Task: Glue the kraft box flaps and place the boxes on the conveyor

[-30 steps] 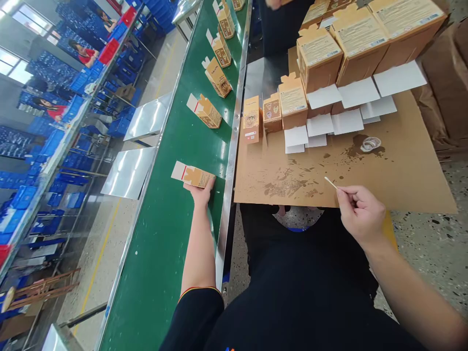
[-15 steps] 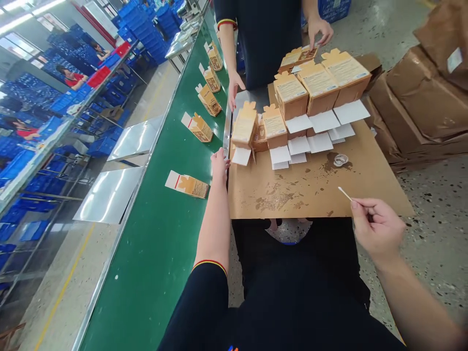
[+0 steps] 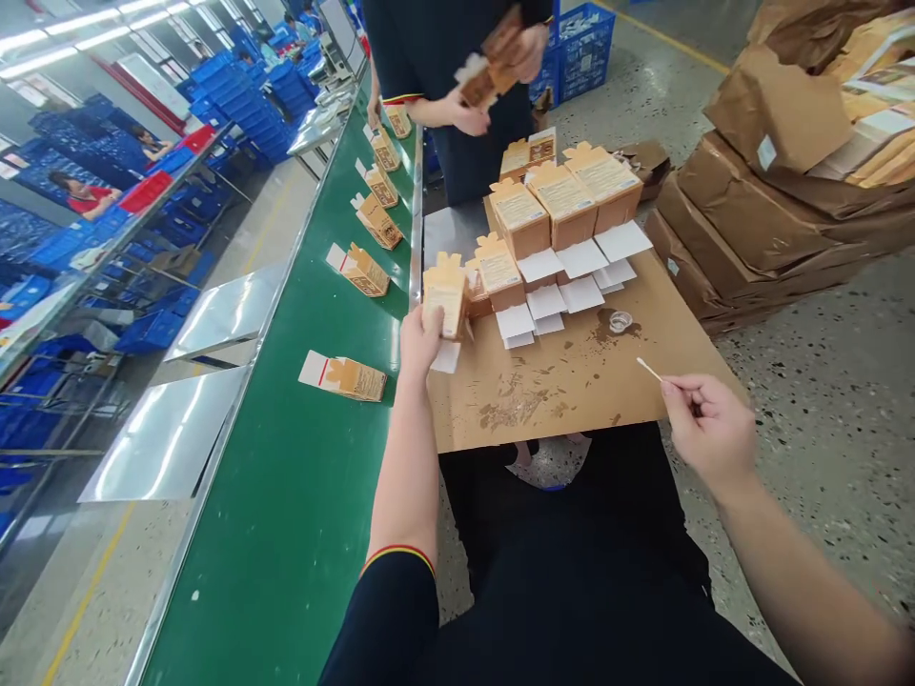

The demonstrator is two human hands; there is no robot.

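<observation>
Presently noted: left hand (image 3: 420, 335) closed around a carton (image 3: 444, 297), fingers wrapped on its left side, carton upright at the left edge of the cardboard sheet (image 3: 572, 381), just beside the conveyor rail; white flap (image 3: 447, 357) hanging open below it. Right hand (image 3: 704, 429) pinched shut on a thin swab (image 3: 649, 369), tip pointing up-left over the sheet's right part, clear of the surface. Small clear cup (image 3: 620, 321) standing on a dark stain of the sheet, between swab tip and the carton rows. Further cartons (image 3: 564, 200) stacked in rows at the far end, white flaps (image 3: 564, 295) fanned out toward the near side. On the green belt (image 3: 307, 495), one carton lying flat (image 3: 347, 377) near the left hand, well apart from it; others (image 3: 366, 270) spaced farther along. Across the sheet, a co-worker's hands (image 3: 500, 76) gripping another carton at chest height. Brown wrapped bundles (image 3: 772, 191) piled on the floor to the right.
</observation>
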